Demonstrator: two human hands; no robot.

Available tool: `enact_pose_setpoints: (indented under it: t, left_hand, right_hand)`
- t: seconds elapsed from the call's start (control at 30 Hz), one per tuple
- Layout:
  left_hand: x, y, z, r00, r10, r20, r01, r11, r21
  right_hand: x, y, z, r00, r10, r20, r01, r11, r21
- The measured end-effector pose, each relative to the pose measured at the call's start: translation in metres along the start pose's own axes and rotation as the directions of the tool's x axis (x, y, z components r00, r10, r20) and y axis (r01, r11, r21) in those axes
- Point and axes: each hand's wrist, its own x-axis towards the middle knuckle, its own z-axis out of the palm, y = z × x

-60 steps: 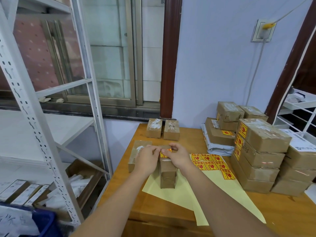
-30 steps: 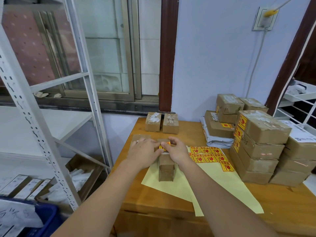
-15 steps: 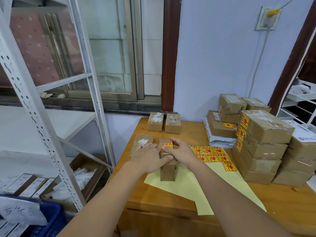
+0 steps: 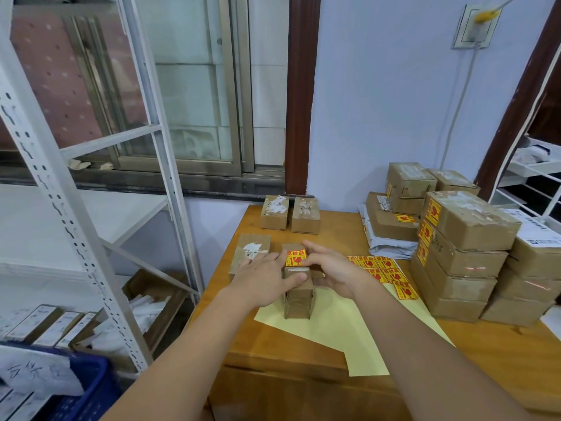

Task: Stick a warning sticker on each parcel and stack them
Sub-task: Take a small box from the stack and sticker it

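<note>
Head view: at the near edge of the wooden tabletop (image 4: 273, 354), a pale yellow backing sheet (image 4: 334, 326) is spread, one corner hanging past the edge. On the far left part of that sheet a small brown parcel (image 4: 299, 302) is stood. It is gripped by the left hand (image 4: 264, 282), whose thumb is laid across its top and whose fingers are wrapped down its left side. A red-and-yellow warning sticker (image 4: 296, 258) is seen on the parcel's top, toward its far end. The sticker's right edge is touched by the fingertips of the right hand (image 4: 331, 271); the remaining fingers are curled round the parcel's right side, so the parcel is held between both hands.

Just left of the held parcel, close to the left edge, a flat parcel with torn white tape (image 4: 252, 252) is lain. To the right, unused stickers (image 4: 382, 270) are kept in rows on the sheet. Along the right edge, a stack of stickered parcels (image 4: 461, 256) is piled, with a second stack (image 4: 534, 278) touching it. Behind those, more parcels are set on a grey mailer bag (image 4: 391, 246). At the far left corner, two small parcels (image 4: 290, 212) are placed side by side.
</note>
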Motion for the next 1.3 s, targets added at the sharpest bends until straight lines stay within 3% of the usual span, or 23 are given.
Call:
enact_pose_setpoints:
  t: [0.2,0.4,0.77,0.97,1.3]
  left_hand:
    - [0.000,-0.001,0.003,1.000,-0.004,0.003,0.004,1.000,-0.029]
    - [-0.002,-0.001,0.009,1.000,-0.008,-0.014,0.008,0.999,-0.053]
    - [-0.001,-0.001,0.012,1.000,-0.011,-0.017,0.010,0.997,-0.075]
    - [-0.004,0.000,0.011,1.000,-0.002,-0.015,0.001,0.997,-0.074]
    - [-0.003,0.000,0.014,1.000,-0.001,-0.026,-0.001,0.997,-0.072]
  right_hand:
    - [-0.003,-0.003,0.006,0.998,0.000,-0.069,-0.002,1.000,-0.024]
    - [0.007,0.004,0.015,0.980,-0.151,-0.126,0.124,0.972,-0.197]
    - [0.006,-0.003,0.013,0.987,-0.132,-0.094,0.105,0.963,-0.249]
    - [0.012,-0.014,0.011,0.975,-0.089,-0.205,0.033,0.964,-0.262]
    - [0.019,-0.018,0.016,0.969,-0.085,-0.233,0.023,0.967,-0.255]
